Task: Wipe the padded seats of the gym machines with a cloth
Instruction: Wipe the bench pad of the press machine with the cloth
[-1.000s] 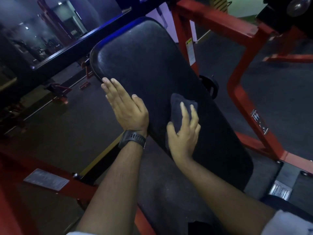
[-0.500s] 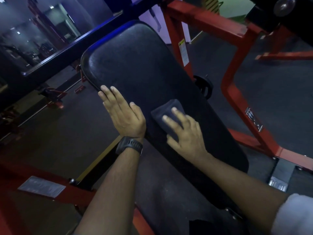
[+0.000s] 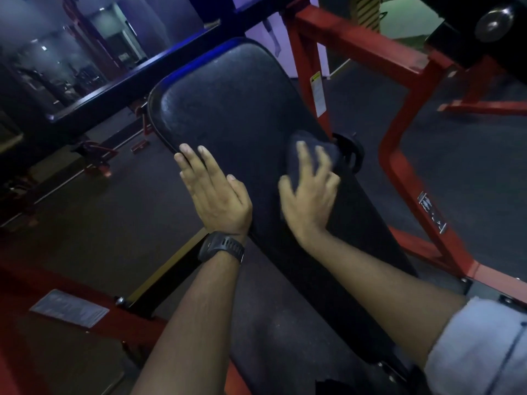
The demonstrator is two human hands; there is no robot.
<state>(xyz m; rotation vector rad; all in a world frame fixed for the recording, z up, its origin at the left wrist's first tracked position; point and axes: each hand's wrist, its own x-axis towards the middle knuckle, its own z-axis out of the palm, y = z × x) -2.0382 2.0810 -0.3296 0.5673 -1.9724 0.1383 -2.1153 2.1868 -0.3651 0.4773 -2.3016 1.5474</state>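
Note:
A long black padded seat back slants from upper left to lower right on a red gym machine. My left hand, with a black watch on the wrist, rests flat with straight fingers on the pad's left edge. My right hand presses a dark folded cloth against the pad near its right edge, fingers spread over it. The hand is blurred and covers most of the cloth.
The red steel frame runs along the right side and behind the pad, with a black knob just right of the cloth. A dark blue bar crosses at upper left. Dark rubber floor lies to the left.
My right hand has slid the cloth across the pad from near the left hand to the right edge. My left hand has stayed on the pad's left edge.

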